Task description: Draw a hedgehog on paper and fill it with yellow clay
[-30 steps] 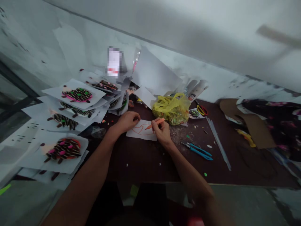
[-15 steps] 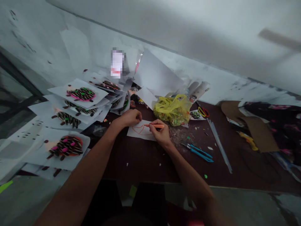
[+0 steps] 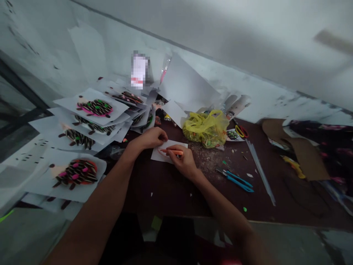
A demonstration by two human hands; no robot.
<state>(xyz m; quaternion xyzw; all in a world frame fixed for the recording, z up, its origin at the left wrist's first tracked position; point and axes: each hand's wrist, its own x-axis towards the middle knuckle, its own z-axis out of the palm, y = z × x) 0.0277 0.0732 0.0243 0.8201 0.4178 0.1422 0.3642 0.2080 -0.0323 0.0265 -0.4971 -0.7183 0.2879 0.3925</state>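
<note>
White paper (image 3: 157, 156), one small sheet, lies on the dark table (image 3: 165, 191) under your hands. Your right hand (image 3: 184, 161) grips one orange marker (image 3: 178, 152) and hides part of the sheet. Your left hand (image 3: 154, 138) has bent fingers by its top left edge; I can't tell if they pinch anything. One yellow bag (image 3: 206, 129) sits near, behind your right hand. To the right are one pair of blue snips (image 3: 239, 181) and one pair of scissors (image 3: 242, 131). Spiky animal pictures (image 3: 96, 108) pile up on the left, maybe five or more.

Right hand (image 3: 183, 159) gripping orange marker (image 3: 171, 151), white paper (image 3: 158, 156), yellow bag (image 3: 206, 129)
</note>
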